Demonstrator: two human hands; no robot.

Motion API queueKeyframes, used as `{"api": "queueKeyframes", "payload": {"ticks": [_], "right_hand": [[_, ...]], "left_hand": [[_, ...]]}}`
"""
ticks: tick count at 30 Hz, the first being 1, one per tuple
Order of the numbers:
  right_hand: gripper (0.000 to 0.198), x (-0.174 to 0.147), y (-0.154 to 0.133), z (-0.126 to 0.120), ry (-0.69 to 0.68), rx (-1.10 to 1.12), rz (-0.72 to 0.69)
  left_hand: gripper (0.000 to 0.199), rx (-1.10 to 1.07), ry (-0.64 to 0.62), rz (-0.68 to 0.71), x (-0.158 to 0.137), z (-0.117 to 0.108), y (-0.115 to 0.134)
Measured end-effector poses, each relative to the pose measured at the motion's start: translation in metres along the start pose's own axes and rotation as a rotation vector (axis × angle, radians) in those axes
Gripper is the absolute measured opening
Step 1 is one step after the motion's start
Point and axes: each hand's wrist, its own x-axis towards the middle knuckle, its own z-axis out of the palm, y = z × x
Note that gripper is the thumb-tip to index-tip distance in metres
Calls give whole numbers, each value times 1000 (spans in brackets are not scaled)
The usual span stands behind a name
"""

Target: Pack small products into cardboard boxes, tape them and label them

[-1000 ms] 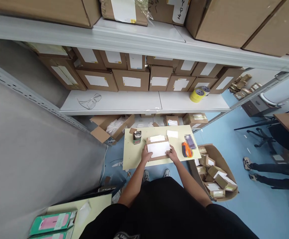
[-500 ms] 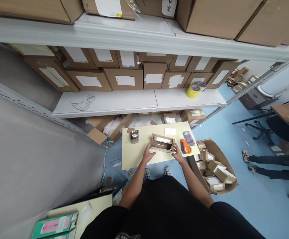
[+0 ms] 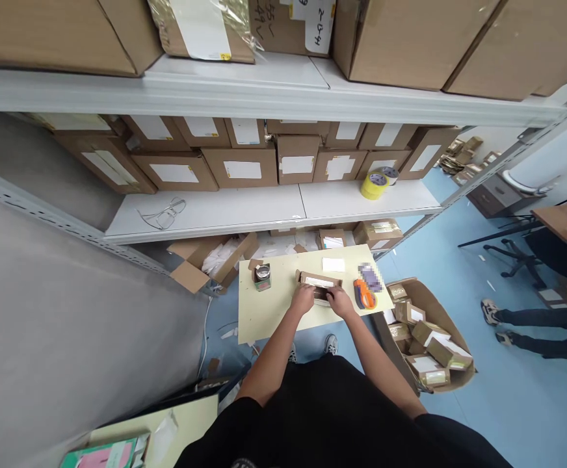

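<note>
A small open cardboard box [image 3: 320, 275] sits on the pale yellow table, with a white label or paper strip along its inside. My left hand [image 3: 303, 299] is closed over the near left part of this box, fingers curled at its edge. At the near right part, my right hand [image 3: 340, 301] bends its fingers over the edge in the same way. Both hands cover much of the near wall, and the fingertips are partly hidden. To the left stands an open-topped container with a round metal-looking item [image 3: 263, 273]. Right of the box lies an orange-handled tool [image 3: 362, 294].
A white paper [image 3: 333, 264] lies behind the box on the table [image 3: 264, 325]. Shelves with labelled cartons [image 3: 244, 169], yellow tape rolls [image 3: 375, 185] and glasses [image 3: 165, 216] rise beyond. A large carton [image 3: 422, 299] of parcels stands right. A person's legs [image 3: 547, 318] are further right.
My hands have moved inward from the two ends of the small box to its near edge, fingers now curled over it. The view has tilted slightly upward.
</note>
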Motion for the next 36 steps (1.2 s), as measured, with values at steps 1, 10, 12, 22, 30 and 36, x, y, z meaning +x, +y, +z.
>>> {"api": "queueKeyframes", "payload": {"ticks": [1,10,12,22,30,36], "right_hand": [[33,-4,6,0,1,-60,17],[83,-32,45,33,-65,-86,135],[87,-31,48,39,-39,-54,128],[29,-23,83,31,221,213,192],[61,-29,101,40,211,234,93],[58,-25,107,34,164,327,200]], "left_hand": [[32,33,12,-19,-4,0,-2],[48,138,-45,-254,-33,10,-29],[56,101,-101,-272,-35,14,-39],[86,-15,-120,-339,-30,16,-42],[94,4,-134,-390,-25,9,-36],[93,-3,-126,-396,-21,1,-36]]}}
